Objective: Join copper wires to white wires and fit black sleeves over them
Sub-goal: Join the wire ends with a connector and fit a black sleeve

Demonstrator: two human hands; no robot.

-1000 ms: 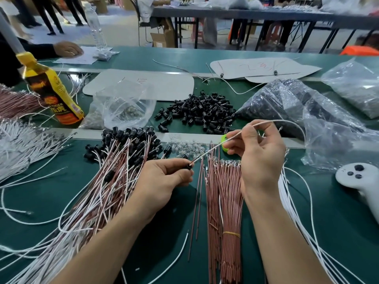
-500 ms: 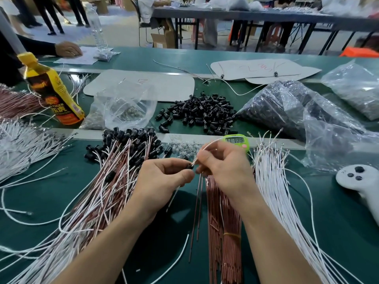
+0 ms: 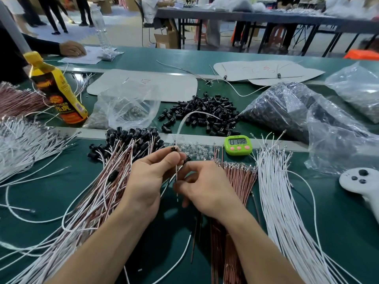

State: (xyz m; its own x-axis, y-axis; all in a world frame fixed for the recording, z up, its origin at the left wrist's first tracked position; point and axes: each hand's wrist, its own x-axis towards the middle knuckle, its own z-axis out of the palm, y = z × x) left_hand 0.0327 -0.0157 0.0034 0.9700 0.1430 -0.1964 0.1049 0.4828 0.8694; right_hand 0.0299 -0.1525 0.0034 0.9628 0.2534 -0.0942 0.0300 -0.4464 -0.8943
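Right hand (image 3: 205, 187) dropped lower, fingers pinching thin white wire (image 3: 194, 112), left hand (image 3: 149, 177) gripping black sleeve (image 3: 174, 149) (stubby).

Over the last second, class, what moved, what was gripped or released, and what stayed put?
The right hand came down from the upper right, uncovering the timer, to just below the left hand, and pinches the white wire there. The wire now loops above the left hand, which still pinches the sleeve. Nothing was released. The sleeve pile and bottle stayed.
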